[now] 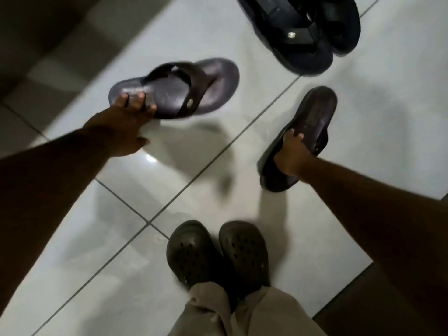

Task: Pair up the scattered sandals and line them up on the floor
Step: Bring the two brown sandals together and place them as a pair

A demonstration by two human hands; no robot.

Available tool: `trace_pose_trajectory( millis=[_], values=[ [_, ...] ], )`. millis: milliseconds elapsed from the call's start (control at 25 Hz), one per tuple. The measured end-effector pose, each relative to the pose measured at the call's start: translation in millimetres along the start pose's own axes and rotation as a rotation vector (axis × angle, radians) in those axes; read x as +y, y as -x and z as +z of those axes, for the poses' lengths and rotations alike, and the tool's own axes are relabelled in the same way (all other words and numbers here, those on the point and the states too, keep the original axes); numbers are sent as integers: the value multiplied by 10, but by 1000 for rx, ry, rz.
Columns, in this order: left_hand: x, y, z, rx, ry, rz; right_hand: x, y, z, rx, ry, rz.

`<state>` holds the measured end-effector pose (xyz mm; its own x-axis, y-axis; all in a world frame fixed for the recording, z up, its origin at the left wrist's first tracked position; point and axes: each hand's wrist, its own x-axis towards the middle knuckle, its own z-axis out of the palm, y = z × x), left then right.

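Note:
My left hand (126, 122) grips the heel end of a dark purple-brown thong sandal (174, 87), held above the white tiled floor with its toe pointing right. My right hand (294, 154) holds a matching dark sandal (308, 124) by its side, tilted on edge with the toe pointing up and away. At the top right a pair of black strapped sandals (300, 32) lies side by side on the floor, partly cut off by the frame's top edge.
My own feet in dark perforated clogs (215, 253) stand at the bottom centre, with beige trouser legs (242, 314) above them. The floor is glossy white tile (135, 251) with dark grout lines. A darker floor area (388, 299) lies at bottom right.

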<state>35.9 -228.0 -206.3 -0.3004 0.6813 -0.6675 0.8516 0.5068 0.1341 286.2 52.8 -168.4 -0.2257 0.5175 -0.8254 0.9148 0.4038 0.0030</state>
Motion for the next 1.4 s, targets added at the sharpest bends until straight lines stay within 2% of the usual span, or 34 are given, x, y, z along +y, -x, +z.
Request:
trace_pose_trajectory(
  millis=[160,200,320,360,480,520,560,720,840,920,1040,1160,1240,1400],
  values=[
    [-402,311,-113,-153,-256,105,-137,165,113,-109,154,-144],
    [-360,420,-102,-181,-216,72,-170,204,155,-133,182,-180],
    [-52,666,17,-68,51,13,-307,346,320,-180,265,-289],
    [80,739,71,-25,102,8,-355,381,347,-137,280,-371],
    [406,765,186,29,199,-53,-453,330,212,223,310,-616],
    [477,738,218,3,220,-78,-478,281,151,273,335,-628],
    [527,709,268,-17,215,-91,-496,218,110,251,382,-618],
    [597,469,339,70,236,-127,-633,-133,25,51,573,-557],
    [660,235,246,141,235,-135,-927,-306,-127,102,611,-657],
    [714,122,181,161,234,-140,-1180,-409,-276,133,607,-660],
    [779,61,119,183,229,-151,-1530,-447,-402,113,619,-716],
    [790,74,84,211,218,-132,-1539,-334,-360,152,495,-854],
    [757,96,85,228,218,-124,-1405,-274,-311,159,324,-844],
    [736,91,109,228,206,-116,-1174,-281,-213,55,260,-770]
  ],
)
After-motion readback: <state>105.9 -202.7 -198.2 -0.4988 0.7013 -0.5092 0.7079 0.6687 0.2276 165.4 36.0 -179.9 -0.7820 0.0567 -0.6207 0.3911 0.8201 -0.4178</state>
